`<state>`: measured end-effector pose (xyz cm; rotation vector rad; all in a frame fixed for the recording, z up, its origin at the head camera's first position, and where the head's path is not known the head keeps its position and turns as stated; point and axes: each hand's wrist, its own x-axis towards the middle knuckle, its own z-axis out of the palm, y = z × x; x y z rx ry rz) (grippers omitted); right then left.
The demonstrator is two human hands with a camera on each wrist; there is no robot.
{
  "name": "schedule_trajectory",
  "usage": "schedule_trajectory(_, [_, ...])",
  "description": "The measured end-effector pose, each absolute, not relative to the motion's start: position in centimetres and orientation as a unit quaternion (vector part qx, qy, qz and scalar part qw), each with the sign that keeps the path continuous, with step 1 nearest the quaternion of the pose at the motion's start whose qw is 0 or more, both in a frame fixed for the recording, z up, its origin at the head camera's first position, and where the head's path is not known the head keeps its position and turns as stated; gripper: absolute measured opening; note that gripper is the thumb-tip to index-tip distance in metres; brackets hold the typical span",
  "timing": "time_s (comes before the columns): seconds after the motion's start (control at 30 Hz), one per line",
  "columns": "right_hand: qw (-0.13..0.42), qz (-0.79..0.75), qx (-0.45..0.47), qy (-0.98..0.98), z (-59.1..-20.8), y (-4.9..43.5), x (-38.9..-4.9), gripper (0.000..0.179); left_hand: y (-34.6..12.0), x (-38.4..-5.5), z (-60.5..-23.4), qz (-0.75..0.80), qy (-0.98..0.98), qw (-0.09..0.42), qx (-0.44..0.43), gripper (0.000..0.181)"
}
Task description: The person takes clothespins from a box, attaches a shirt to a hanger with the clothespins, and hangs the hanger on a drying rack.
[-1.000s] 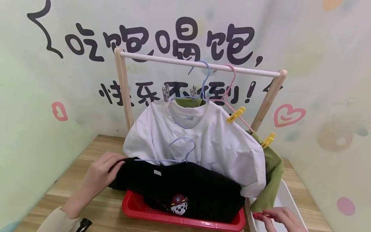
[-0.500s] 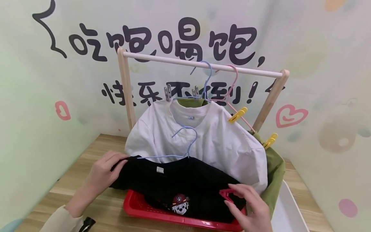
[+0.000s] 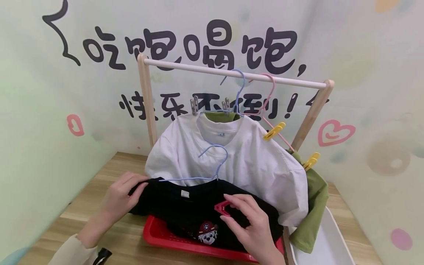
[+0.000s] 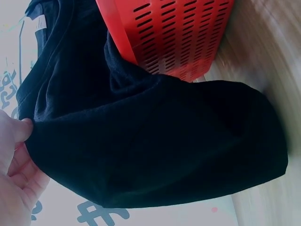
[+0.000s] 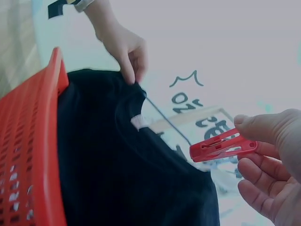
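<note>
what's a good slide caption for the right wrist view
Right hand pinches a red clothespin; left hand grips a black shirt, a red basket at the picture's left edge.

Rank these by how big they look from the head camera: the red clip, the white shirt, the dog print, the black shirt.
1. White shirt
2. Black shirt, smaller in view though nearer the camera
3. Dog print
4. Red clip

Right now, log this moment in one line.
left hand: grips black shirt; right hand: pinches red clothespin; red basket: beneath black shirt; white shirt: hangs on rack
</note>
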<state>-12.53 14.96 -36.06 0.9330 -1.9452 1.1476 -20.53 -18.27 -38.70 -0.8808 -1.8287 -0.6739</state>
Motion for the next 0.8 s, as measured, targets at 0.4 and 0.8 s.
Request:
schedule_trajectory(0.4, [0.357,0.454,0.407,-0.707,-34.4,10.4,-14.5,0.035,-18.3,-20.3,-38.8,-0.287,-0.747,0.475,-0.365,0.034])
schedule_trajectory(0.8, [0.365,0.444,0.439,-0.691,-33.3,6.7,-15.8,0.04,-18.4,-19.7,-38.4,-0.286,-0.749,0.472,-0.367,0.034])
